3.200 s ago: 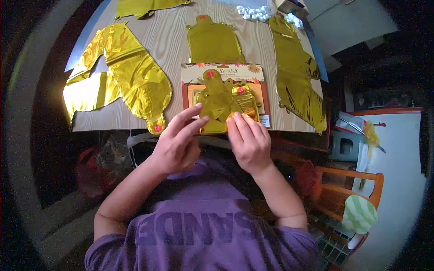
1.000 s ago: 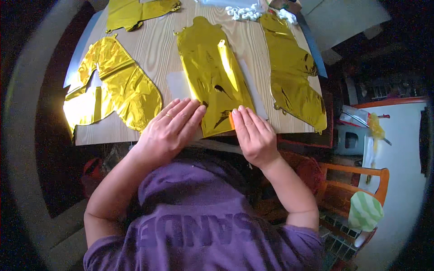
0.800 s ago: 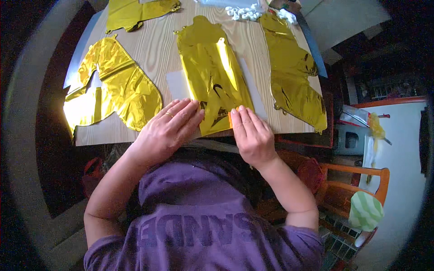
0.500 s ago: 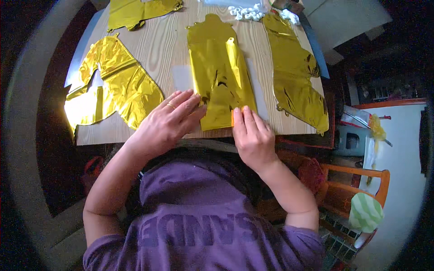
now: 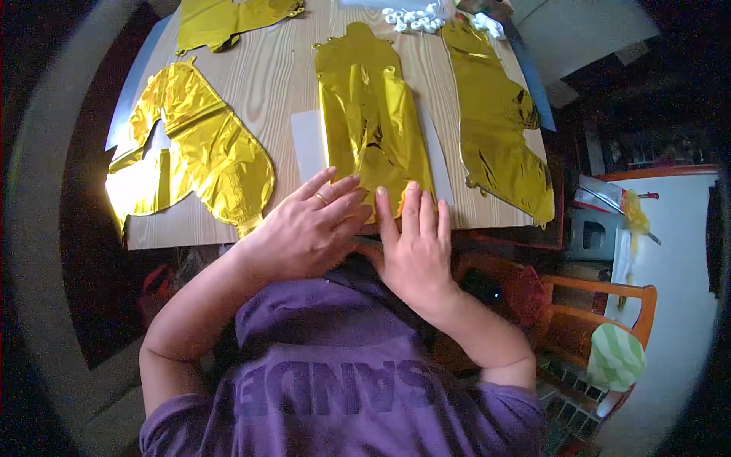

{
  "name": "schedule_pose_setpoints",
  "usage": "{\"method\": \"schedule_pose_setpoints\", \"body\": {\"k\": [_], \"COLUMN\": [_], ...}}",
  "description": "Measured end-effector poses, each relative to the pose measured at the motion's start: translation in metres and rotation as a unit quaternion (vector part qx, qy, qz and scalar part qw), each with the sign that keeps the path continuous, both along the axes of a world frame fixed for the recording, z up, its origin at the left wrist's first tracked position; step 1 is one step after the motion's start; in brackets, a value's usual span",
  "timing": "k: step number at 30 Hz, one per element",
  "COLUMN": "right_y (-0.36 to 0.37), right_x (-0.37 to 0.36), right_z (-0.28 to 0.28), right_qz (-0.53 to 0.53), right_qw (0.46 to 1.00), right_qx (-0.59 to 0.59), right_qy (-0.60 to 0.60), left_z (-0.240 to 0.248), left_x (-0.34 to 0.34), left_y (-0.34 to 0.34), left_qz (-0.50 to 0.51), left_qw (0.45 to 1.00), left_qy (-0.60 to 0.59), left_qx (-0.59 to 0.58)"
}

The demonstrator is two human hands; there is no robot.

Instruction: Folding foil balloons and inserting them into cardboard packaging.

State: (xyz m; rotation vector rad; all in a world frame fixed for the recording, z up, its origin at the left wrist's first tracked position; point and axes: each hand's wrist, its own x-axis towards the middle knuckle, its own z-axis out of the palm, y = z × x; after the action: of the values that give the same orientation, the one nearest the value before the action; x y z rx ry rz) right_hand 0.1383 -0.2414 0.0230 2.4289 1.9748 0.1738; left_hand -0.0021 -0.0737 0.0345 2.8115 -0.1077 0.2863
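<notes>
A flat gold foil balloon (image 5: 369, 114) lies lengthwise in front of me at the near edge of the table, over a pale sheet (image 5: 308, 141) that shows on both sides. My left hand (image 5: 312, 225) rests on the balloon's near left part, fingers stretched and close together. Beside it, my right hand (image 5: 415, 240) lies flat on the near end with its fingers spread. Under the right fingertips a bit of something orange (image 5: 403, 198) peeks out; its kind is mostly hidden. The balloon's near edge is covered by both hands.
More flat gold foil balloons lie on the wooden table: one at left (image 5: 217, 145), one at right (image 5: 495, 114) and one at far left (image 5: 228, 27). Small white pieces (image 5: 415, 19) are heaped at the far edge. A wooden chair (image 5: 601, 289) stands at lower right.
My right hand has shifted slightly left, its fingers now spread flatter over the orange thing. My left hand has slid right and nearer to me, so the two hands are closer together.
</notes>
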Motion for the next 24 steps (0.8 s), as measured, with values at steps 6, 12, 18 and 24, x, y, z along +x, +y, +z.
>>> {"method": "schedule_pose_setpoints", "body": {"k": [6, 12, 18, 24], "right_y": [-0.019, -0.029, -0.03, -0.004], "right_x": [0.009, 0.004, 0.007, -0.006], "right_z": [0.011, -0.003, 0.01, 0.001], "right_qz": [-0.031, -0.056, -0.085, 0.025], "right_qw": [0.997, 0.993, 0.994, 0.982], "right_qx": [0.012, 0.005, 0.016, 0.053], "right_qy": [0.075, 0.104, 0.071, 0.178], "left_z": [-0.014, -0.013, -0.014, -0.011], "left_x": [-0.005, -0.004, -0.005, -0.004], "left_y": [0.004, 0.006, 0.007, 0.008], "left_qz": [0.011, 0.002, 0.0, 0.001], "left_qw": [0.999, 1.0, 1.0, 0.999], "left_qy": [-0.022, -0.016, -0.004, -0.007], "left_qx": [-0.024, -0.023, -0.03, -0.038]}}
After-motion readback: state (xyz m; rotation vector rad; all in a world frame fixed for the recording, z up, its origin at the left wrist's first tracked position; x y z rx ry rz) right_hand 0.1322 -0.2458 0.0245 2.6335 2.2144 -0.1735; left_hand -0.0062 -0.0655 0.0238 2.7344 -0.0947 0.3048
